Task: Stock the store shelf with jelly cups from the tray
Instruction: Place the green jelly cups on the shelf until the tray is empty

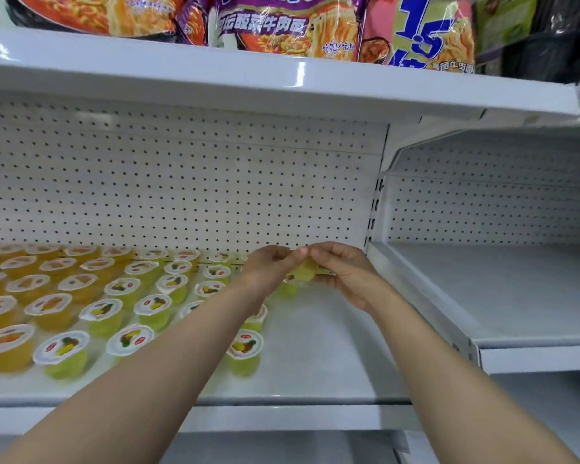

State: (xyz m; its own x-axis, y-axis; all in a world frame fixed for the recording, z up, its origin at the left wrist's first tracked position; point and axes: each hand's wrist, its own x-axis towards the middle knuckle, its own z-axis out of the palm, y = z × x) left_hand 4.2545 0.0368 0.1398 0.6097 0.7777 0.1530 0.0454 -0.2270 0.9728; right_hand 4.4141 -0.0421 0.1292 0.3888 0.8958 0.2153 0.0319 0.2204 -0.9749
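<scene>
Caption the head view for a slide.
Both hands, left hand and right hand, hold a yellow-green jelly cup above the white shelf.

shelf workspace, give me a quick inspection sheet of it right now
surface: white metal shelf, right part bare
job's things: rows of plastic jelly cups, orange ones at left, yellow-green ones beside them; one small yellow-green jelly cup held at the shelf's back
clutter: nothing seen
hands: left hand and right hand both pinch the held cup
cables: nothing seen
surroundings: white pegboard back panel; instant noodle packs on upper shelf; bare neighbouring shelf at right
</scene>
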